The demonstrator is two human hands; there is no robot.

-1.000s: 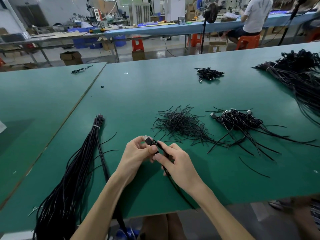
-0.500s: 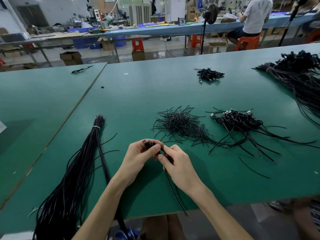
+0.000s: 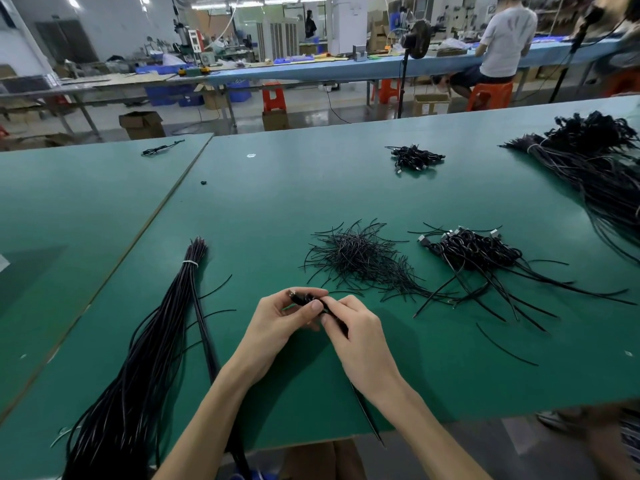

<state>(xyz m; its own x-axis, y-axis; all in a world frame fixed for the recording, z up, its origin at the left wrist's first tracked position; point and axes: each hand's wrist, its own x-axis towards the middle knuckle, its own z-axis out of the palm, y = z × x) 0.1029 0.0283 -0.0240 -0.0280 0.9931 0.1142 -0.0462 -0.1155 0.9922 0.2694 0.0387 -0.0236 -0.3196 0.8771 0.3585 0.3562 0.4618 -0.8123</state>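
Black cable (image 3: 369,419) sags lower from left grip (image 3: 277,323) and right grip (image 3: 360,337).

long cable bundle (image 3: 149,358) left on table (image 3: 277,209); loose tie pile (image 3: 356,259) centre; coiled cable pile (image 3: 474,252) right of it; small cable heap (image 3: 415,157) behind

Both hands meet over the green surface (image 3: 277,209). The left hand (image 3: 277,323) pinches a black cable (image 3: 304,297) near its plug end, and the right hand (image 3: 360,337) grips the cord just beside it. Loose wire ties (image 3: 360,261) sit just behind, with a long tied cable bundle (image 3: 152,341) off left.
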